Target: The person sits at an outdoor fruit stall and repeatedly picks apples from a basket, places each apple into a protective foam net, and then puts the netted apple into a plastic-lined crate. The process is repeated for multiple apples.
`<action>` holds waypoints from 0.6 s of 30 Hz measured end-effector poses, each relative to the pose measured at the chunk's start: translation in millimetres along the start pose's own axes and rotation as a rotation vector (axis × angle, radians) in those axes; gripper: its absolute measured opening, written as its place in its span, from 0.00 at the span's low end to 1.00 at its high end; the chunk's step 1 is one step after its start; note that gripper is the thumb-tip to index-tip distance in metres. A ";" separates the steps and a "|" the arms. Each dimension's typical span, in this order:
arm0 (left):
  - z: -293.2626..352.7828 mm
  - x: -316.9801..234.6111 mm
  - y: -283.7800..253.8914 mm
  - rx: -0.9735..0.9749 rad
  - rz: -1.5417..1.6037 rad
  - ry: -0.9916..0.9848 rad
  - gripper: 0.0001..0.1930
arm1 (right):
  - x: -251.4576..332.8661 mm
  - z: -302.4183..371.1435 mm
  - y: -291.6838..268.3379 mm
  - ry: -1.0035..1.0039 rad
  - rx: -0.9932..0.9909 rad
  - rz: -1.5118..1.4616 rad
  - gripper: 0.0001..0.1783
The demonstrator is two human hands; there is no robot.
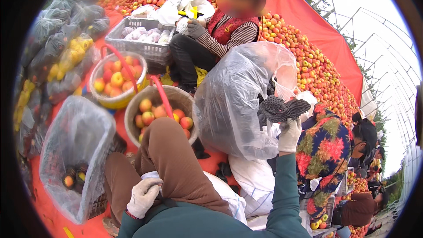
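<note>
My right hand (289,135), in a whitish glove, reaches out at the right and grips a bunch of black foam fruit nets (284,109). The nets hang at the mouth of a large clear plastic bag (235,92), where more dark netting shows. Resting by my lap, my gloved left hand (144,197) has its fingers curled in; whatever may be inside them is hidden. To its left stands a crate lined with clear plastic (94,143), holding several apples in black nets (75,178). In front of my knee is a bucket of apples (152,114) with a red handle.
Beyond is a second apple bucket (115,99). A person (229,35) sits across from me, handling a white foam net beside a grey crate (141,39) of wrapped fruit. Apple heaps (317,66) lie behind. Filled bags (66,39) line the left; another person (326,154) sits at right.
</note>
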State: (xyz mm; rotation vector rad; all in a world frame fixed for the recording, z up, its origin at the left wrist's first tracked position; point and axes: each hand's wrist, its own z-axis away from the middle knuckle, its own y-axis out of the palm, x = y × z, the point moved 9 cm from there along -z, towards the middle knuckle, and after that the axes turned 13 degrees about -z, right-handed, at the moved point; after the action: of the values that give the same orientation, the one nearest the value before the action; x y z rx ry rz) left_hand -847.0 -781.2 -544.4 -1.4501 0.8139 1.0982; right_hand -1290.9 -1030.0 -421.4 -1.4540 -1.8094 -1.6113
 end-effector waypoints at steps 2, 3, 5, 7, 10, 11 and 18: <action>-4.5 -12.0 -5.7 0.021 0.152 -0.053 0.13 | 11.2 30.5 57.4 0.096 0.034 -0.035 0.05; -7.4 -24.7 -9.1 0.022 0.193 -0.067 0.15 | 8.2 44.1 77.4 0.124 0.096 -0.041 0.07; -19.0 -58.3 -18.5 0.011 0.215 0.016 0.18 | 1.9 60.6 104.8 0.062 0.330 0.160 0.13; -24.1 -80.9 -44.7 -0.076 0.229 0.056 0.20 | -52.6 95.6 158.9 0.348 0.474 -0.107 0.20; -36.9 -115.1 -60.4 -0.103 0.209 0.246 0.26 | -74.7 143.9 217.0 0.602 0.564 -0.330 0.23; -39.0 -122.0 -69.0 -0.229 0.214 0.292 0.27 | -81.4 161.3 232.4 0.668 0.604 -0.388 0.25; -27.2 -78.5 -66.8 -0.187 0.460 0.062 0.36 | -139.4 238.3 250.1 0.792 0.699 -0.103 0.14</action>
State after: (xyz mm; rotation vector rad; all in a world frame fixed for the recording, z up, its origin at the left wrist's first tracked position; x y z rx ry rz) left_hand -806.6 -802.8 -448.0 -1.4949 1.1515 1.5116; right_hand -936.3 -924.7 -466.2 -0.3412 -1.6781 -1.1402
